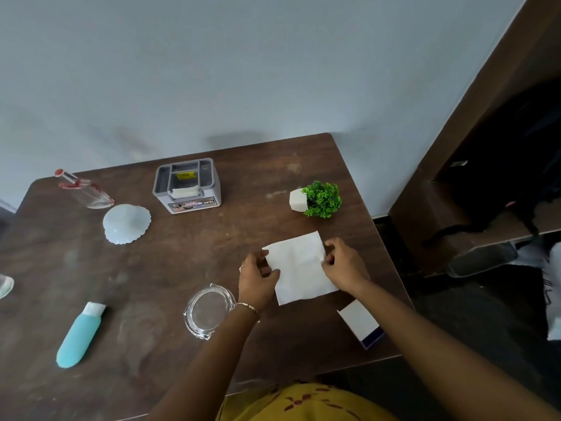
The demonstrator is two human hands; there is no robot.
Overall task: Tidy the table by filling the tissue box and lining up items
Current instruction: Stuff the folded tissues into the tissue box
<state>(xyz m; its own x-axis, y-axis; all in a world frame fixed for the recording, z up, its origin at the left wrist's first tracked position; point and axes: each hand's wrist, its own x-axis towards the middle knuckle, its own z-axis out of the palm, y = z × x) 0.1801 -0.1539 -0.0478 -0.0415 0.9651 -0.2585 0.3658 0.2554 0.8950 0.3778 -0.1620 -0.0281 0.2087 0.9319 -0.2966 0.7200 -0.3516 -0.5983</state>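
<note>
From the head view, your two hands meet at the lower right of centre; your left hand (258, 276) pinches the left edge of a white tissue (299, 267), fingers curled over it, and your right hand (341, 265) pinches its right edge near the upper corner; both are closed on the sheet, which lies spread and nearly flat on the brown table (188, 268), turned a little so its corners point up-right and down-left.

The grey tissue box (186, 185) stands above and to the left of your hands, near the top centre of the table, well apart from the sheet; its top is open, with a small wad of white showing in its front compartment; your left hand is the nearer one to it, so the carry would run up and leftward across the frame; the sheet looks too wide to go in as it lies, so I judge a fold comes first.

The rest waits unaligned: a glass bottle (85, 191) with red trim lying tilted at upper left; a white scalloped bowl (127, 223) upside down just below it; a teal tube (79, 335) lying slantwise at lower left; a clear glass dish (209, 309) touching your left wrist; a small potted plant (317, 199) tipped on its side above the tissue; a white carton (361, 325) at the table's right edge beneath your right forearm.
</note>
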